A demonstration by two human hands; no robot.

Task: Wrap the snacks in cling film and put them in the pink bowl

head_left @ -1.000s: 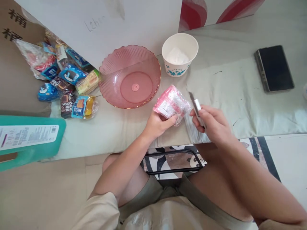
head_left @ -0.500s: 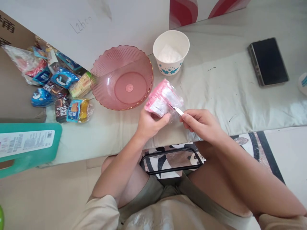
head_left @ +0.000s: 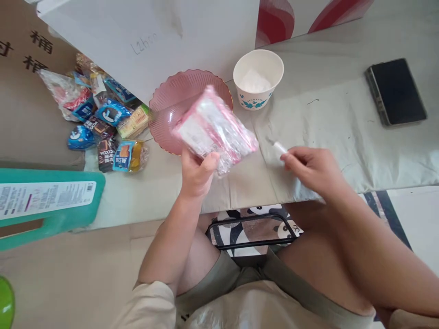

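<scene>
My left hand [head_left: 197, 176] is closed on a pink-and-white package [head_left: 216, 128] in clear, crinkled plastic, with the thumb pressed on its near side. The package is tilted over the right part of a pink, ribbed glass-like bowl [head_left: 164, 121] and hides some of it. Between the fingers of my right hand [head_left: 313, 169] is a small knife [head_left: 279, 147] with a white handle; its thin metal tip is blurred and points up and left, apart from the package. Behind both hands stands a white paper cup [head_left: 254, 98] with blue print and something white inside.
Several wrapped snacks [head_left: 113, 112] are heaped left of the bowl, beside a cardboard box [head_left: 44, 105]. A white box [head_left: 154, 27] stands behind. A dark-screened device [head_left: 398, 91] lies at right, a green labelled container [head_left: 77, 214] at front left. A cloth [head_left: 336, 151] covers the table.
The knife has come away from the package and moved right with my right hand. My left hand has turned the package and shifted it left over the bowl. The view has shifted slightly.
</scene>
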